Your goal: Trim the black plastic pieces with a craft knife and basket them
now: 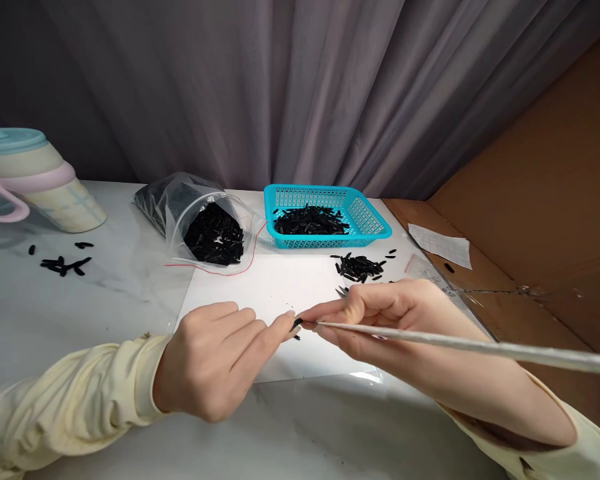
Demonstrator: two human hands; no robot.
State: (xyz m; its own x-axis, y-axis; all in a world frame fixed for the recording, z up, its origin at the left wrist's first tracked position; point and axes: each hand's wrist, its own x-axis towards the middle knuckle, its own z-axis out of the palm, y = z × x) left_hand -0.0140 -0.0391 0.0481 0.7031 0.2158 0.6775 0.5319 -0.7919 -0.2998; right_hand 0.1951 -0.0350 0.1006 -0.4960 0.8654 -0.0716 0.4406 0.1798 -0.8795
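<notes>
My left hand (225,353) is closed, with thumb and forefinger pinching a small black elongated piece (296,324) that looks like a husk or seed. My right hand (380,320) meets it at the piece's other end, fingers closed round a long, thin, whitish stick (430,338). The stick's narrow end is near the black piece, while its thicker end runs off the right edge. White paper (275,293) lies under both hands, with dark specks on it. Two pointed metal tips (341,292) show just beyond my right hand; the rest of that tool is hidden.
An open clear zip bag (180,200) spills similar black pieces. Behind the paper, a blue basket (330,241) holds more. A loose pile (360,267) lies before it; several pieces (65,265) are scattered at left, near a tumbler (65,200). A paper slip (443,247) lies on cardboard.
</notes>
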